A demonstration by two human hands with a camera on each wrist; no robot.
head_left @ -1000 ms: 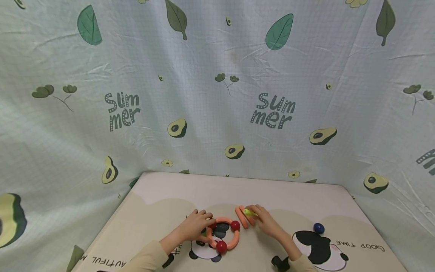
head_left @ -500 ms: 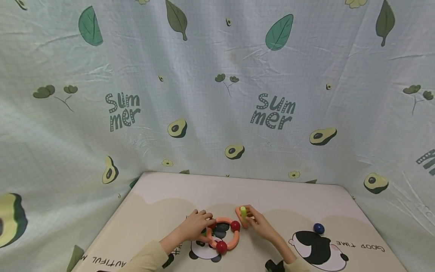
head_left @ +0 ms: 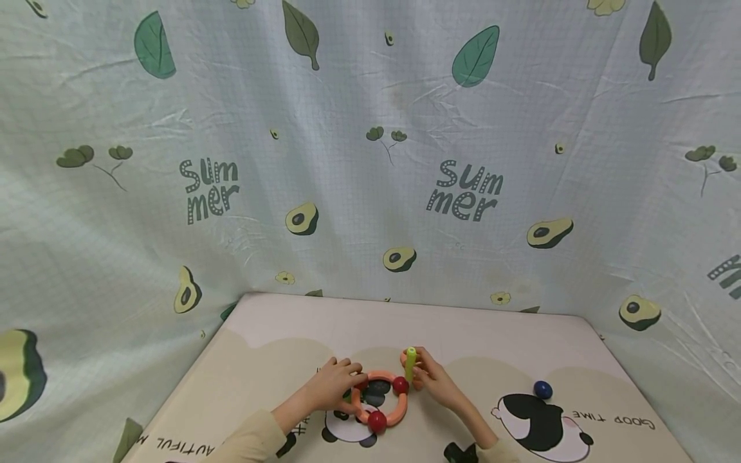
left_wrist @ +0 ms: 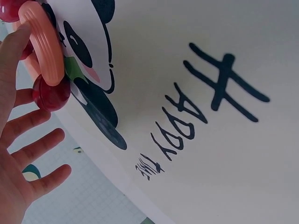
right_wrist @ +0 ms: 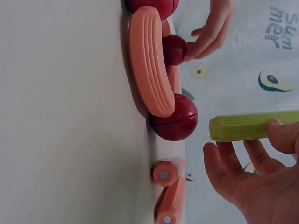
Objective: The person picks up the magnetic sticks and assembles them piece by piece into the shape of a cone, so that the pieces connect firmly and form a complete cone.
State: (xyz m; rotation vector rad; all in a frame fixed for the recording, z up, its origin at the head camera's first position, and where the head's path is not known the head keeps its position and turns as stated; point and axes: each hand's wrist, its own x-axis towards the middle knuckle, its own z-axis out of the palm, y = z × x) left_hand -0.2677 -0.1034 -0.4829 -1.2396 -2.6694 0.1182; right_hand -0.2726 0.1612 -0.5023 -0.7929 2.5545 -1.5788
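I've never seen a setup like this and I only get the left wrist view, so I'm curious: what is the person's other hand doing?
Observer: The right hand holds a yellow-green stick between thumb and fingers.
Visitor: My picture cuts off the red and orange thing by the left hand. What shape is it?
Observer: The head view shows a ring: three red balls with curved orange bars between them.
Visitor: Does anything lie apart from it?
Observer: Yes, a dark blue ball sits off on the person's right, beyond the right hand.
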